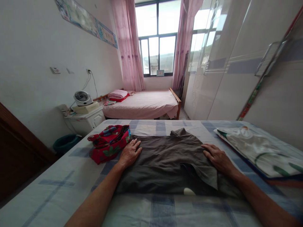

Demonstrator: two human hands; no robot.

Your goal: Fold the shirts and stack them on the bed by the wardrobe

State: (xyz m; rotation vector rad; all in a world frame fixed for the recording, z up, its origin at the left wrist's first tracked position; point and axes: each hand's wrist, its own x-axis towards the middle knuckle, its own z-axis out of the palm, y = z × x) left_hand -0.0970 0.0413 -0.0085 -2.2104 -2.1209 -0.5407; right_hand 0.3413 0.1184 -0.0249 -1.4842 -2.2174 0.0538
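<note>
Checked bedsheet [59, 189] in foreground, dark grey shirt [165, 157] spread flat mid-bed, left hand [129, 153] palm-down on its left edge, right hand [217, 159] flat on right sleeve, both unclenched, red floral garment [109, 143] just left, pink bed [144, 104] beyond, window [157, 37] farthest.

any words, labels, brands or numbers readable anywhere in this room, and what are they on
None can be read.
Long wall poster: carries print, too blurred and too small to read.
Small card on the window sill: too small to read.
Desk fan: no legible brand.
Dark grey shirt under the left hand and right hand: no visible print.
Red floral cloth: pattern only, no text.
</note>
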